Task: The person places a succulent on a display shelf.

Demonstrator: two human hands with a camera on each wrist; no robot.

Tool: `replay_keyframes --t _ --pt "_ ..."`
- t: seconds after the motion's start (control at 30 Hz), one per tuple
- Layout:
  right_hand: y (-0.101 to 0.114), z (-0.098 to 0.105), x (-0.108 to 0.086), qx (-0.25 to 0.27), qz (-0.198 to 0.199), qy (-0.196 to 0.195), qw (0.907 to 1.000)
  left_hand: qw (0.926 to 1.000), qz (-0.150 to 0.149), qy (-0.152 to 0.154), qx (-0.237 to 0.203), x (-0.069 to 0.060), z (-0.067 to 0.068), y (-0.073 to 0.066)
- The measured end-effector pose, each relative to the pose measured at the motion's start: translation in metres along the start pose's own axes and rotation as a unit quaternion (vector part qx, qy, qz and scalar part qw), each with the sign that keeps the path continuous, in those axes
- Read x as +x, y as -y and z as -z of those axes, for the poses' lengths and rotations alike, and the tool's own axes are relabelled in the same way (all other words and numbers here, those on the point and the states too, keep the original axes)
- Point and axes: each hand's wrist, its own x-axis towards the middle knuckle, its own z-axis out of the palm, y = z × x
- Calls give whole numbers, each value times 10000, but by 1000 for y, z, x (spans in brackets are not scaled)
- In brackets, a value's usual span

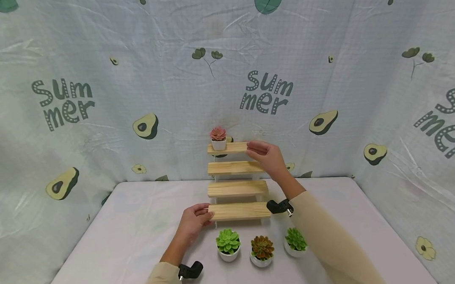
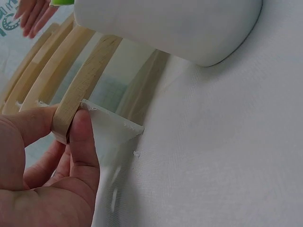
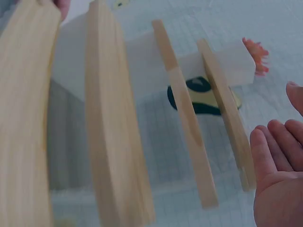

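Observation:
A wooden stepped shelf (image 1: 238, 188) with white side supports stands at the back of the table. My left hand (image 1: 192, 223) pinches the left end of its lowest board (image 1: 241, 211) between thumb and fingers, which the left wrist view shows close up. Up at the right end of the top board (image 1: 231, 147) is my right hand (image 1: 268, 157), its fingers extended and the thumb apart in the right wrist view. Whether its fingertips touch the board I cannot tell. A pink succulent (image 1: 218, 133) in a white pot (image 1: 219, 145) sits on the top board's left end.
In front of the shelf stand a light-green succulent (image 1: 228, 241), a reddish-brown succulent (image 1: 262, 247) and another green succulent (image 1: 295, 239), each in a white pot. A printed curtain (image 1: 187, 93) hangs behind the white table (image 1: 140, 230).

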Motion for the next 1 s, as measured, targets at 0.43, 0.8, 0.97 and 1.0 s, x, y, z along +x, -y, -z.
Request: replay_keyframes --t 0.43,0.8,0.97,1.0 --pt "-31 63 -93 -915 -538 56 9943 10000 -37 14 -13 0 2 1" --pt "-51 100 -156 -1762 -552 -421 9819 10000 -78 26 0 2 2 0" --pt "-59 111 -176 -1825 -147 -828 9796 10000 -32 0 -22 0 1 -1" --pt "-60 113 -179 -1860 -66 -914 9783 10000 -35 1 -31 -1 1 -1"
